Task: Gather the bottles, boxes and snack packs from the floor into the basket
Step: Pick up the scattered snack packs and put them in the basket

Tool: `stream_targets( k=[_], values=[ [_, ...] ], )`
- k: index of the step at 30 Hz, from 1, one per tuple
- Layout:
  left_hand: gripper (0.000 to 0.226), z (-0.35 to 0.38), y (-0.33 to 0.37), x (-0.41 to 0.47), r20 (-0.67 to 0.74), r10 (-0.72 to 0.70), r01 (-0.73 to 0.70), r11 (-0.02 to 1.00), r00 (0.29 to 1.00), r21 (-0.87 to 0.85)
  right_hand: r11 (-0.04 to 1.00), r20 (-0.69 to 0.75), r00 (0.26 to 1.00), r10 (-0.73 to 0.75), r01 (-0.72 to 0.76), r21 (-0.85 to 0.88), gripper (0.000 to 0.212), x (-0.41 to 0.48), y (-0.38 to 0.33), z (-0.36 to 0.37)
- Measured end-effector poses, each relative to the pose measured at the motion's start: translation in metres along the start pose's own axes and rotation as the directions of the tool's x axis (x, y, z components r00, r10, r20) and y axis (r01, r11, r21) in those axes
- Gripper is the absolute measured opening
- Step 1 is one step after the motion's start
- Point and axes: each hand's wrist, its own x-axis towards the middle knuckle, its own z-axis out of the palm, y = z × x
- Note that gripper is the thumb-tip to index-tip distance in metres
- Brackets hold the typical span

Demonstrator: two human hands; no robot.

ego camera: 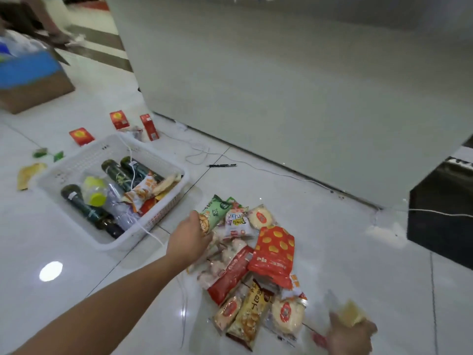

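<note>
A white plastic basket (76,163) stands on the floor at the left, holding dark bottles (79,203), a clear bottle with a yellow cap (97,197) and snack packs. A heap of snack packs (256,265) lies on the tiles right of it. My left hand (188,239) grips a green snack pack (212,213) at the heap's upper left edge. My right hand (350,336), blurred at the bottom right, holds a yellow snack pack (352,313). Three red boxes (82,136) (118,119) (149,126) lie or stand behind the basket.
A large grey cabinet (281,85) fills the back and right. A cardboard box with a blue top (30,83) sits at far left. White cables (199,155) and a black pen (222,165) lie by the cabinet. Green and yellow wrappers (28,174) lie left of the basket.
</note>
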Motion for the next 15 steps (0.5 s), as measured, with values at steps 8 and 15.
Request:
stream_targets(
  k=[8,15],
  values=[
    [0.045,-0.11,-0.023,0.015,-0.228,-0.261,0.243,0.965,0.938,-0.102,0.961,0.324,0.905,-0.275,0.247,0.125,0.037,-0.078,-0.154,0.042],
    [0.054,-0.234,-0.037,0.013,-0.318,-0.404,0.393,0.914,0.858,-0.101,0.96,0.669,0.698,-0.256,0.266,0.09,0.029,-0.235,-0.261,0.077]
  ],
)
